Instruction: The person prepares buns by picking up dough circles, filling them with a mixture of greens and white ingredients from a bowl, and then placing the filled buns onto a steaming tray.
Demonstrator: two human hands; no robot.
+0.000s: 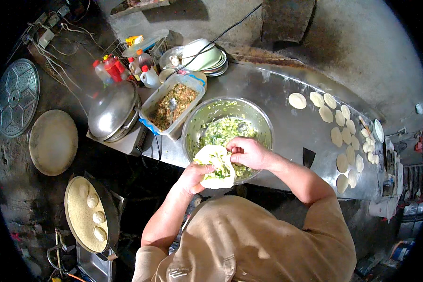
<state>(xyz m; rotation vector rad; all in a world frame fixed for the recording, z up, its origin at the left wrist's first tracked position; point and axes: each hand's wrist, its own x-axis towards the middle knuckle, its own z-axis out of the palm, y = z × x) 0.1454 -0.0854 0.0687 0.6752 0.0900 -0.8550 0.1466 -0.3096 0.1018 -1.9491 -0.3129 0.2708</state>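
My left hand [194, 177] holds a round dough wrapper [216, 182] from below, its thumb pressing on a heap of chopped green vegetable filling [221, 165]. With bent fingers, my right hand [248, 152] pinches the wrapper's right edge. Both hands are over the near side of a large stainless steel bowl [269, 123]. Inside the bowl lies more of the chopped filling [225, 127], with a spoon [244, 127] partly sunk in it. Left of the bowl, a plastic tub [146, 109] contains a brownish minced filling [183, 97] and a metal spoon [172, 105].
Flattened dough rounds [326, 114] and small dough pieces [370, 146] are spread over the steel table's [278, 134] right side. A lidded pan [112, 109], bottles [149, 77] and stacked dishes [206, 58] stand left and behind. A steamer [78, 215] at lower left carries several filled buns [98, 217].
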